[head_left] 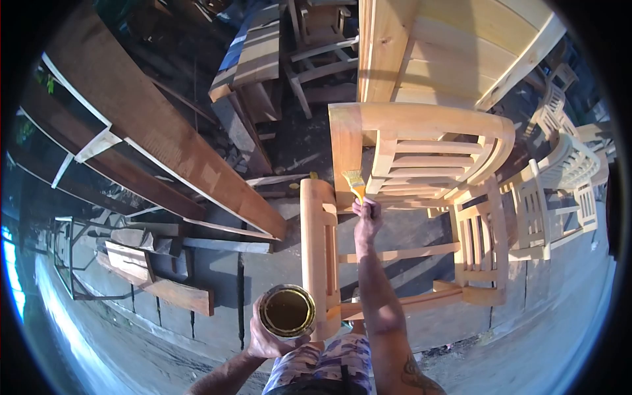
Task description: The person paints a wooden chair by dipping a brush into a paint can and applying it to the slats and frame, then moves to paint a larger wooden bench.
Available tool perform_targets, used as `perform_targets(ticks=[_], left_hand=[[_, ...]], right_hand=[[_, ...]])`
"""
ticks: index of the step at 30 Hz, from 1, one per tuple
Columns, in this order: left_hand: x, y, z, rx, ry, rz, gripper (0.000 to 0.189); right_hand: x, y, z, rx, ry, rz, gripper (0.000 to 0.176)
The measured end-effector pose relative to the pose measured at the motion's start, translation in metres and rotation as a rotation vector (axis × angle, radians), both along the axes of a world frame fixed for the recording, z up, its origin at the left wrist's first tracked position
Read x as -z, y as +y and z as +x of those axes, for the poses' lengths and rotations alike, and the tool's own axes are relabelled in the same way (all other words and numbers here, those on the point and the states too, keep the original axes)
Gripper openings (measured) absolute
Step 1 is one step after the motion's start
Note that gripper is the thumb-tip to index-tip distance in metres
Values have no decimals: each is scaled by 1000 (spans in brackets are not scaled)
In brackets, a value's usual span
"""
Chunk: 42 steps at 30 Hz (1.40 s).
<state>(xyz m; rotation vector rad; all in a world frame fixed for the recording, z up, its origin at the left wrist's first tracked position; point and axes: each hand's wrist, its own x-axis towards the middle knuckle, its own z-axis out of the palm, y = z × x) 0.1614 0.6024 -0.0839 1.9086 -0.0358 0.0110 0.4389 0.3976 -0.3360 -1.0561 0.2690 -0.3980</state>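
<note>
A wooden chair frame (345, 141) with a curved, slatted back and a flat armrest (313, 243) stands before me. My right hand (367, 216) is closed round the handle of a paintbrush (355, 181). The brush's pale bristles lie against the upright post at the left of the backrest. Near my lap, my left hand (266, 339) grips an open round can (288, 311) from its left and lower side. Brownish liquid shows inside the can.
Large wooden boards (164, 131) lean at the left. Wood scraps (158, 283) lie on the paved floor. More slatted chairs (530, 204) stand at the right. A pale plank panel (461, 59) rises behind the frame, beside a wooden table (259, 56).
</note>
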Motion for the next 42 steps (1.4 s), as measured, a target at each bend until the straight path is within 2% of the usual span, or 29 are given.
perform_targets(ticks=[4,6,8,11,13,14,17,23,24,27,28,30,31,33,35,37,40,41,42], left_hand=[[1,0,-4,21,6,24,118],[1,-2,-5,21,-4,22,118],[-3,-2,-6,19,-9,25,117],[-13,-7,-6,27,-25,-41,116],[-18,-7,-8,25,-63,6,114],[-20,-6,-8,23,-86,31,113],[-23,-6,-11,36,-96,5,113],[-22,-1,-19,62,-105,70,112],[-22,-2,-21,59,-89,25,112],[-22,1,-26,66,-51,-53,111],[-14,5,-30,59,-46,-49,112],[-21,8,-29,78,-53,-10,112],[-24,8,-29,88,-55,7,112],[-28,10,-30,85,-67,9,112],[-32,11,-33,65,-70,-7,112],[-34,7,-34,47,-68,-49,111],[-39,9,-33,154,-121,38,111],[-40,7,-33,210,-123,53,112],[-48,2,-35,228,-140,67,105]], right_hand=[[78,-10,1,-71,172,141,13],[78,-13,6,-96,203,144,13],[41,-8,29,-110,152,131,13],[-92,-6,41,-58,184,23,16],[-155,-5,35,3,-45,-90,18],[-171,-6,33,33,-163,-145,19],[-177,-11,16,10,-273,-90,19],[35,-10,4,-50,112,91,10],[33,-8,-5,-66,153,120,9],[7,12,-1,-62,144,-38,9],[-8,21,12,16,101,-202,11],[-80,15,35,72,174,-394,12],[-94,11,48,127,80,-445,12],[-168,2,35,76,-97,-299,12],[-208,-15,17,38,-182,-146,15],[-215,-40,-11,14,-197,73,17],[-207,-82,-84,8,-122,52,18],[-201,-94,-113,-4,-106,115,15],[-187,-107,-142,-16,-49,84,16]])
